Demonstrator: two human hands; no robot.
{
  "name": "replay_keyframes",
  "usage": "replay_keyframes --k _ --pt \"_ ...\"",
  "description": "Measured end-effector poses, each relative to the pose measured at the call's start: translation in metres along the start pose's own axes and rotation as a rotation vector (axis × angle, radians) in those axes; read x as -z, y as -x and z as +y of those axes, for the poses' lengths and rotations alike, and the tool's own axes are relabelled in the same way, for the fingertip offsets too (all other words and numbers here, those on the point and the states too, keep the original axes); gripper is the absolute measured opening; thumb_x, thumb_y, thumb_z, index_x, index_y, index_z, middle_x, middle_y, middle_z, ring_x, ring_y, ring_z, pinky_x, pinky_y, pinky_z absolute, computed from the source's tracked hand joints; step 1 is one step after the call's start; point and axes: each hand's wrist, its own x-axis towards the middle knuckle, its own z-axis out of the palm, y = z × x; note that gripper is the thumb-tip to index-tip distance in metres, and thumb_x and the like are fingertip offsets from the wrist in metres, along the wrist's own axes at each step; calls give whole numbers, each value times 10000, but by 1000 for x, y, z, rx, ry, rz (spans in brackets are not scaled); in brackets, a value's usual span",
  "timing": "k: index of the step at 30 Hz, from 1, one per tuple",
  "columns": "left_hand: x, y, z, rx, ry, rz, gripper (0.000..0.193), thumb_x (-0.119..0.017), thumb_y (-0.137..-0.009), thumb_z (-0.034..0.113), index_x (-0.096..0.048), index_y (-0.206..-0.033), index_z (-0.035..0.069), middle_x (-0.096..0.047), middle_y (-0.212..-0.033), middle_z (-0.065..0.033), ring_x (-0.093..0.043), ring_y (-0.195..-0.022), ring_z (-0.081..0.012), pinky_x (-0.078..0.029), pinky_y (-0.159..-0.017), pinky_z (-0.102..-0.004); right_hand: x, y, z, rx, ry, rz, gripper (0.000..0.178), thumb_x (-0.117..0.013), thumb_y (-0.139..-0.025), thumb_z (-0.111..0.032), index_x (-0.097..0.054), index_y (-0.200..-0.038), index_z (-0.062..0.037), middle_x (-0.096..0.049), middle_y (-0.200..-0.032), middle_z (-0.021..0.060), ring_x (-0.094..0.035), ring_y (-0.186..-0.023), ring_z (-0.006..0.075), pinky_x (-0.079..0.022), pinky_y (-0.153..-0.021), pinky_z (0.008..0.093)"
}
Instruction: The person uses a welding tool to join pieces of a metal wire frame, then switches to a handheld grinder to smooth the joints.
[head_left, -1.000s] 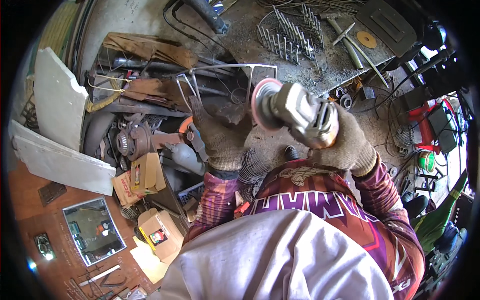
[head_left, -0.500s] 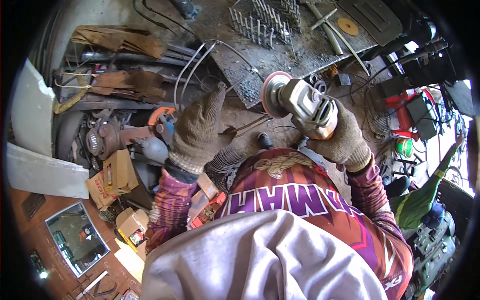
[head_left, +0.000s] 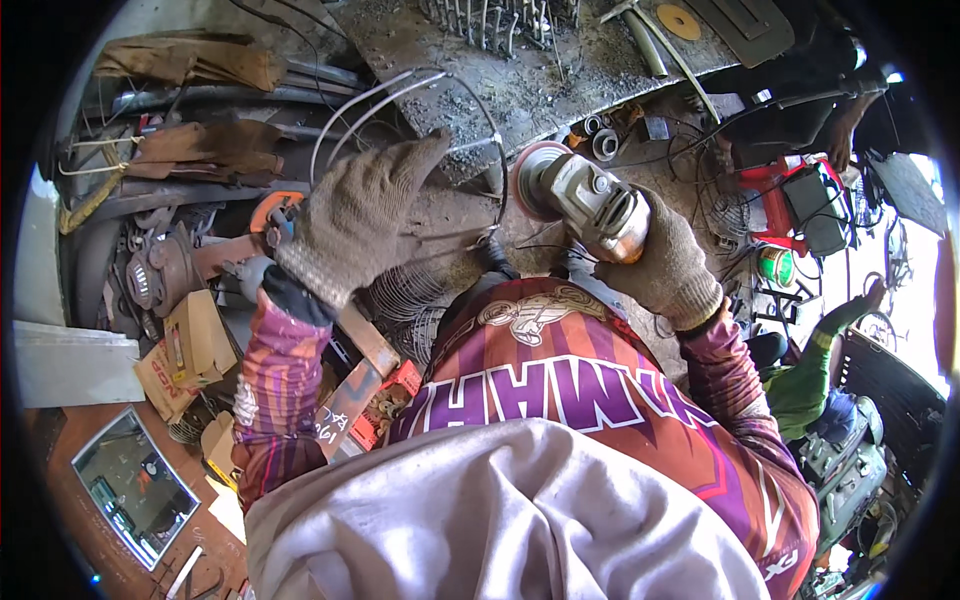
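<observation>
My left hand (head_left: pixel 365 218), in a brown knitted glove, is closed around a frame of bent metal rods (head_left: pixel 497 139). The curved rods arch above and to the right of the glove, and straighter ends come out below; the palm side is hidden. My right hand (head_left: pixel 668 262), gloved alike, grips the body of an angle grinder (head_left: pixel 608 212). Its round reddish-rimmed disc (head_left: pixel 535 182) points left, close to the right side of the rod frame. I cannot tell whether the disc touches the rod or is spinning.
Ahead stands a dirty metal table (head_left: pixel 420 110) with upright metal pins (head_left: pixel 490 22). Wire coils (head_left: pixel 405 300) lie on the floor beneath my left arm. Cardboard boxes (head_left: pixel 195 345) and a mirror-like pane (head_left: pixel 135 480) are at left. A green-sleeved person (head_left: pixel 815 375) is at right.
My left hand has shifted left and turned the rod frame with it. The right hand and grinder stay close to the frame. The whole view has moved slightly.
</observation>
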Motion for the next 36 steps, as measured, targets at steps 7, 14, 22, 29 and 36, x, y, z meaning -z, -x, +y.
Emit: replay_keyframes --k 7,14,22,29,36 --pt "-4 -22 -5 -54 -275 13 1088 -850 -691 280 -306 -1630 211 -596 -1397 -84 -584 -1222 -273 -460 -1066 -422 -5 5 10 -16 -77 74 740 -924 -693 -355 -599 -1267 -19 -730 -1116 212 -723 -1054 383 -575 -894 441" --pt "-15 -27 -21 -94 -231 -25 913 -713 -790 147 -332 -1620 170 -611 -1333 -110 -591 -1201 -315 -485 -1023 -430 -3 -1 14 -53 -44 47 835 -938 -690 -388 -566 -1329 0 -720 -1154 218 -718 -1081 378 -574 -903 445" --pt "-39 -25 -10 -29 -112 -73 741 -637 -833 46 -456 -1544 146 -616 -1209 -127 -629 -1091 -336 -515 -942 -461 -28 -3 26 -31 -114 35 860 -907 -690 -331 -528 -1394 -15 -706 -1205 219 -703 -1129 378 -569 -945 448" --pt "-58 -19 -2 45 -103 -28 721 -648 -864 88 -447 -1553 158 -600 -1244 -118 -617 -1110 -333 -504 -958 -472 -30 -7 15 -108 -49 -17 859 -892 -704 -334 -517 -1417 -34 -707 -1212 222 -697 -1128 406 -559 -961 469" --pt "-73 -12 -8 65 -114 -61 720 -634 -888 122 -422 -1575 155 -578 -1306 -117 -580 -1171 -334 -483 -987 -477 -25 -10 2 -142 -11 -59 854 -889 -702 -339 -517 -1418 -57 -711 -1209 219 -693 -1138 410 -559 -962 470"
